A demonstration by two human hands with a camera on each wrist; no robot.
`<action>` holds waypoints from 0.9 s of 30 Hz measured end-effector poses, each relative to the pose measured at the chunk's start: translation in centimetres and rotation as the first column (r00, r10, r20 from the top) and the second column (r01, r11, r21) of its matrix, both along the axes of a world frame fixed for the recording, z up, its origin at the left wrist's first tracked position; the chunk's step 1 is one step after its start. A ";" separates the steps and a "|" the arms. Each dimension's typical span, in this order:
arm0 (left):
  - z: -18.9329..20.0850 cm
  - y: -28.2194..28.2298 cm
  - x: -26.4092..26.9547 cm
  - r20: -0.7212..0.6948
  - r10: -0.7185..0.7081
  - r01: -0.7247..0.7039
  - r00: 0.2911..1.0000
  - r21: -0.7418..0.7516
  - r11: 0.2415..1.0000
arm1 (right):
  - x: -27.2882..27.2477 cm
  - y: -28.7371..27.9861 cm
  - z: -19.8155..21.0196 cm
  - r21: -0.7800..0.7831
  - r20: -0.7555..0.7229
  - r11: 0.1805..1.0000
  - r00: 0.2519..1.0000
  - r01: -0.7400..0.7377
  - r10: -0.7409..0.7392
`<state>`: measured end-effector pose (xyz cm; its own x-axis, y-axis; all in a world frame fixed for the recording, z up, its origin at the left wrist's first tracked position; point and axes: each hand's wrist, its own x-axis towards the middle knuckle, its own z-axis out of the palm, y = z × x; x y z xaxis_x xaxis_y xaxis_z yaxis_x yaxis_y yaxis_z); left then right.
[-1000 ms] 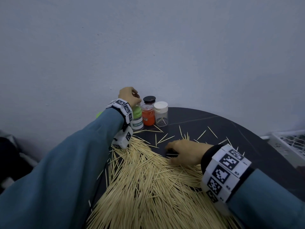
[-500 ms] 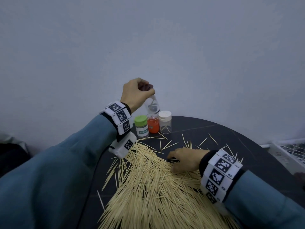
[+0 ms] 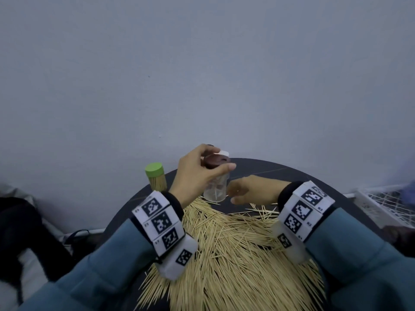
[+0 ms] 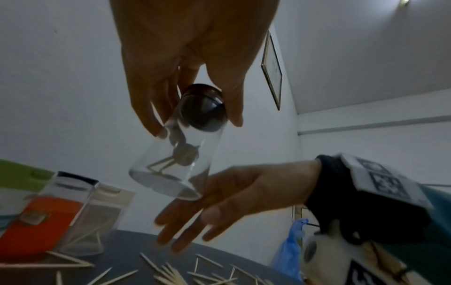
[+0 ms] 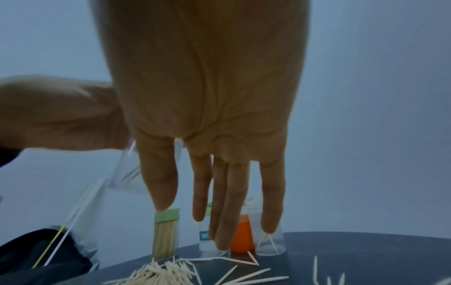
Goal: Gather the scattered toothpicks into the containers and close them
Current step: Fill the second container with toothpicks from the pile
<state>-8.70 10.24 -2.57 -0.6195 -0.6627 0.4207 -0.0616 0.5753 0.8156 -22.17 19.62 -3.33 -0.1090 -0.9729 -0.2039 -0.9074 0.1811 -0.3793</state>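
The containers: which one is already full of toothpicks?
The green-lidded container at the table's left edge; it is packed with toothpicks, unlike the nearly empty brown-lidded jar.

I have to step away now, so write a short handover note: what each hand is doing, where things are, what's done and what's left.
Left hand: holds a clear jar in the air by its dark lid; lid on, only a few toothpicks inside.
Right hand: open, fingers straight, just under the jar's base, no grip yet.
Green-lidded jar: full, closed, at the table's back edge. Orange jar and another clear one stand nearby.
Left: the big toothpick pile is still loose; open the jar, fill it, close it.
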 end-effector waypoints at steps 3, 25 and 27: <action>-1.2 0.2 0.0 0.014 0.033 -0.033 0.999 -0.039 0.999 | -1.2 0.0 0.2 -0.134 0.023 0.989 0.998 0.063 -0.060; -2.7 1.0 0.1 0.118 -0.020 0.046 0.993 -0.217 0.975 | 1.7 -0.2 0.5 -0.393 0.298 0.887 0.946 0.242 -0.126; -2.7 1.1 0.1 0.117 -0.026 0.050 0.993 -0.213 0.976 | 1.7 -0.2 0.6 -0.397 0.293 0.885 0.948 0.243 -0.129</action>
